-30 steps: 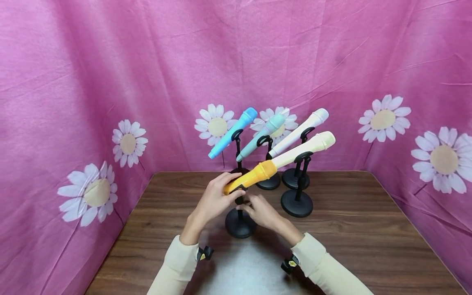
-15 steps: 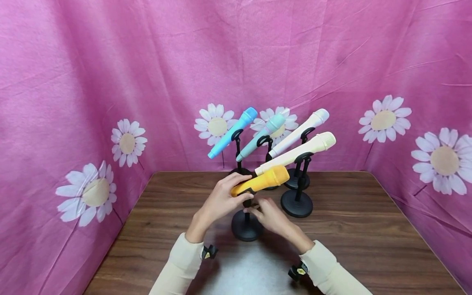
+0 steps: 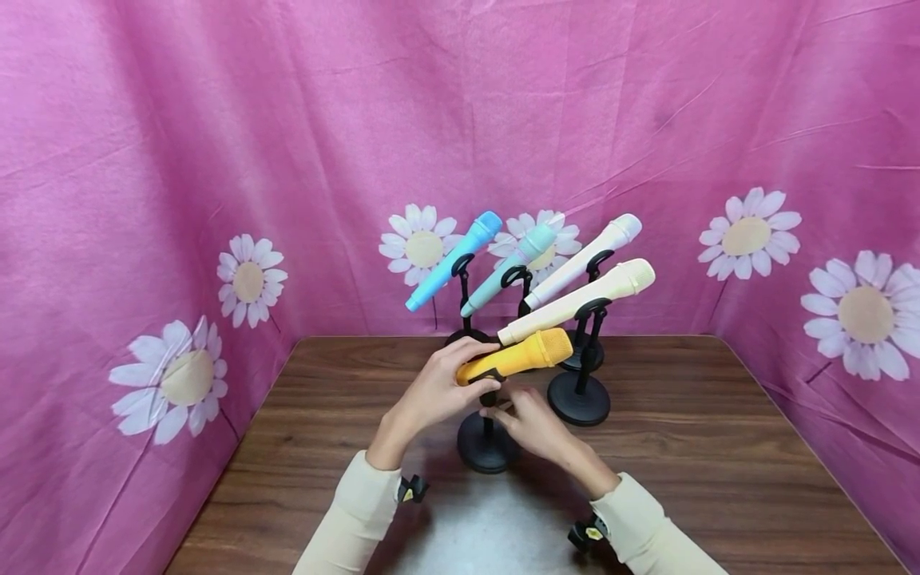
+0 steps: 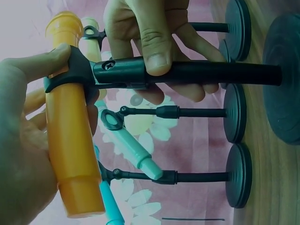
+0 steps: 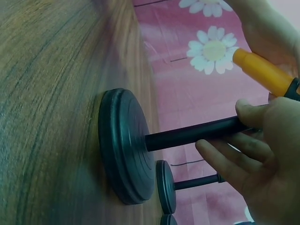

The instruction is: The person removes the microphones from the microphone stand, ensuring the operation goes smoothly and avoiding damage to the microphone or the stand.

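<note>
A yellow microphone (image 3: pixel 517 357) sits tilted in the clip (image 4: pixel 77 70) of a black desk stand, its head up and to the right in the head view. My left hand (image 3: pixel 438 387) grips the microphone's lower body, thumb pressed on the clip. Just under the clip, my right hand (image 3: pixel 535 423) holds the black pole (image 4: pixel 211 73) between thumb and fingers. The stand's round base (image 5: pixel 124 145) is at the tabletop, in front of the other stands. Close behind the yellow head lies the handle of a cream microphone (image 3: pixel 582 299) on its own stand.
Behind stand a blue microphone (image 3: pixel 454 259), a mint-green one (image 3: pixel 510 267) and a white one (image 3: pixel 584 259), each tilted in a black stand. The cream one's base (image 3: pixel 578 397) is right of my right hand. A pink flowered curtain (image 3: pixel 460 104) borders the wooden table (image 3: pixel 690 447).
Both hands have moved right and slightly nearer, carrying the yellow microphone and its stand along. The yellow head has shifted from overlapping the cream handle to just below it. The other microphones stay put.
</note>
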Demonstrator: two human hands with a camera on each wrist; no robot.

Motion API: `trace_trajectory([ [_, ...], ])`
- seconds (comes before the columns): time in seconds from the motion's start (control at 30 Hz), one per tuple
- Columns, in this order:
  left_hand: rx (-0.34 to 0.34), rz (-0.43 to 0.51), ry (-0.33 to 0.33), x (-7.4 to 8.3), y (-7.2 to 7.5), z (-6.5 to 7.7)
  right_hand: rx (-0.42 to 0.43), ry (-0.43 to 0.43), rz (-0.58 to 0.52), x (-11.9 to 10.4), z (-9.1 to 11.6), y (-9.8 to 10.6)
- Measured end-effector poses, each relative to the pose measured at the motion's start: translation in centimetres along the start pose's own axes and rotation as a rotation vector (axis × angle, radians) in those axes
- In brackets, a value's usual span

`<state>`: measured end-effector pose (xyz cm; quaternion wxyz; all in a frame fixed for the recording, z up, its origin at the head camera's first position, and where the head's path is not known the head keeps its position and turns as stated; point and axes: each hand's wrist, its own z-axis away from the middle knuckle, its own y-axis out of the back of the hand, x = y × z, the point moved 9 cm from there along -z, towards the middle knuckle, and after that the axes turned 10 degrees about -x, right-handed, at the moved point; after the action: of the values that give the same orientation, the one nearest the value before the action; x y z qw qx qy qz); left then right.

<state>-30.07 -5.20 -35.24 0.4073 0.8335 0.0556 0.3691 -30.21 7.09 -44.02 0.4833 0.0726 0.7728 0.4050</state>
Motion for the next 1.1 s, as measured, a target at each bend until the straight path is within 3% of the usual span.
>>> trace_trajectory([
  [0.2, -0.03, -0.01, 0.0, -0.1, -0.2, -0.1, -0.034, -0.006, -0.043, 0.2, -0.2, 0.0],
  [0.57, 0.013, -0.025, -0.064, 0.2, -0.2, -0.6, -0.014, 0.0, 0.006, 0.1, 0.1, 0.5],
  [0.83, -0.002, -0.023, -0.037, -0.1, -0.4, -0.9, -0.006, -0.009, -0.009, 0.4, 0.2, 0.7],
  [1.1, 0.007, -0.012, -0.042, -0.1, -0.6, -1.0, 0.006, 0.035, 0.025, 0.3, 0.1, 0.8],
])
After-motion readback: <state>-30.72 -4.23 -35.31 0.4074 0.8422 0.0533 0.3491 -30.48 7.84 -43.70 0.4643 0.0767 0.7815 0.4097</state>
